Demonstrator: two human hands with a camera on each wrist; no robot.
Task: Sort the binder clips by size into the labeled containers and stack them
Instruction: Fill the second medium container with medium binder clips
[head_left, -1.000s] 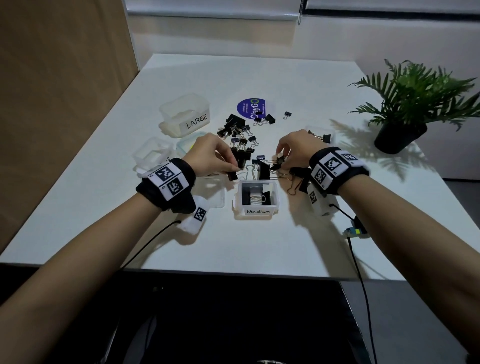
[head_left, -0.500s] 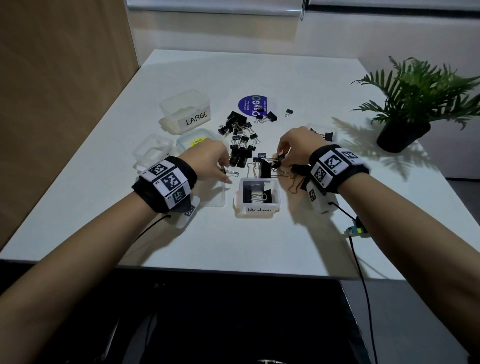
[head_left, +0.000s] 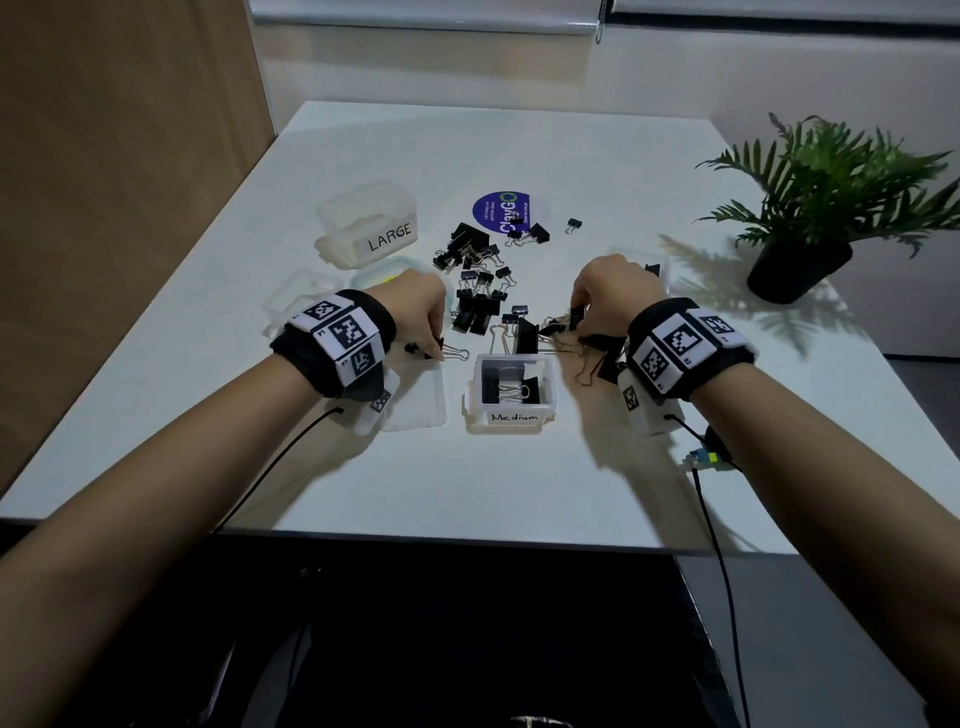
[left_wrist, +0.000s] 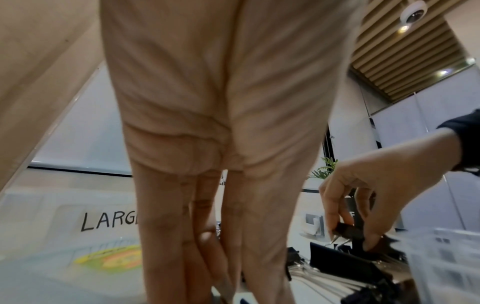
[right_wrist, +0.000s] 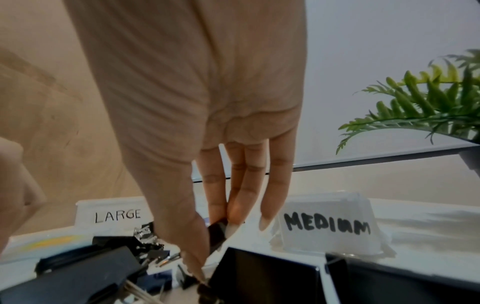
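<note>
On white table (head_left: 519, 483), potted plant (head_left: 810, 208), wooden wall panel (head_left: 119, 156)

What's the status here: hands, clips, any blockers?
Left hand pinching a small binder clip beside the Medium container. Right hand gripping a clip in the loose pile. LARGE container looks empty. No blockers.

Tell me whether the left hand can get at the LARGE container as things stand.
Probably yes. The LARGE container stands open-topped just beyond the left hand, with only a lid lying between. But that hand pinches a binder clip, so it would arrive occupied.
</note>
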